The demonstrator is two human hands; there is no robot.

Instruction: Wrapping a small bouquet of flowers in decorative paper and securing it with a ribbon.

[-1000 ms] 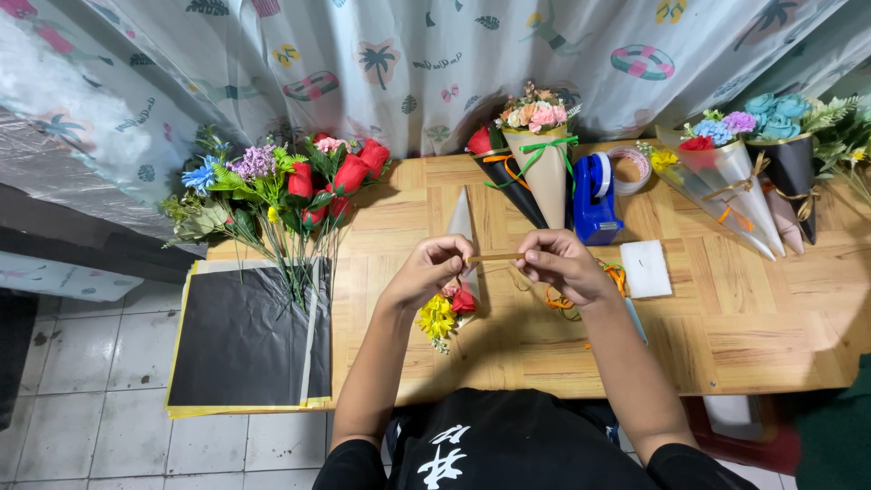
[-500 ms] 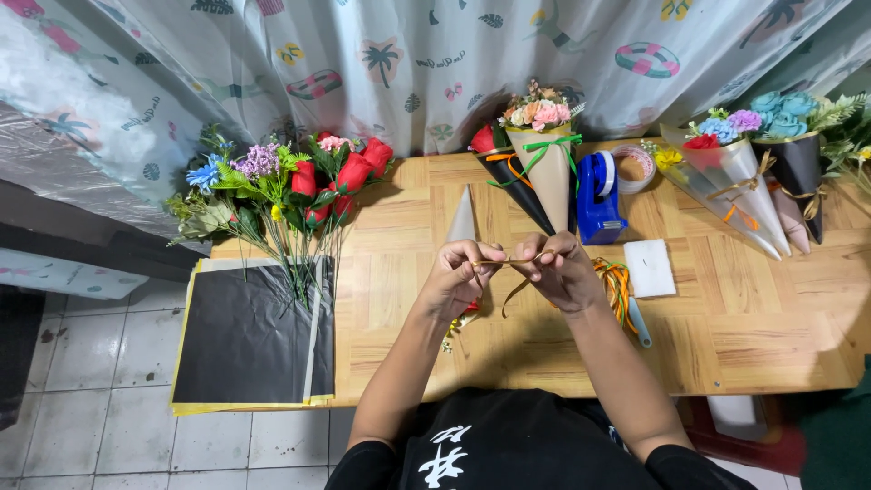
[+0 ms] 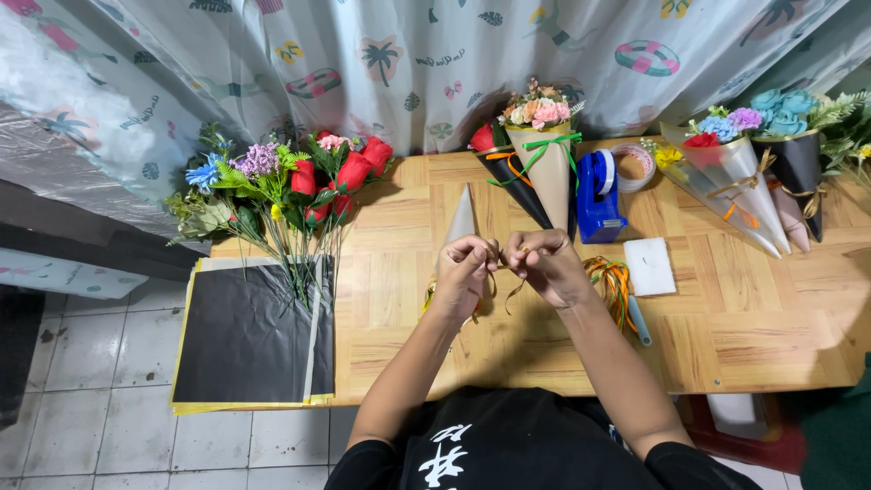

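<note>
Pinching a thin gold ribbon [image 3: 508, 283] between them, the left hand [image 3: 464, 272] and right hand [image 3: 543, 268] now sit knuckle to knuckle at the centre of the frame, fingers curled tight on the strand. A second ago they were a little apart, with the yellow flowers of the small bouquet showing below the left hand; now the hands have closed together and cover most of it, which reads as a knot or bow being drawn snug around the wrap.

That small cone bouquet [image 3: 460, 220] lies on the wooden table [image 3: 744, 336] under the hands, its pale pointed tip aimed toward the top of the frame, loose ribbon ends trailing beneath the wrists.

Just right of the hands lies a tangle of orange and green ribbon [image 3: 615, 281], then a white pad [image 3: 650, 266]. Above stand a blue tape dispenser [image 3: 599, 195] and finished cone bouquets [image 3: 537, 150]. At the left, loose artificial flowers [image 3: 286, 186] rest over black wrapping paper [image 3: 249, 336].
</note>
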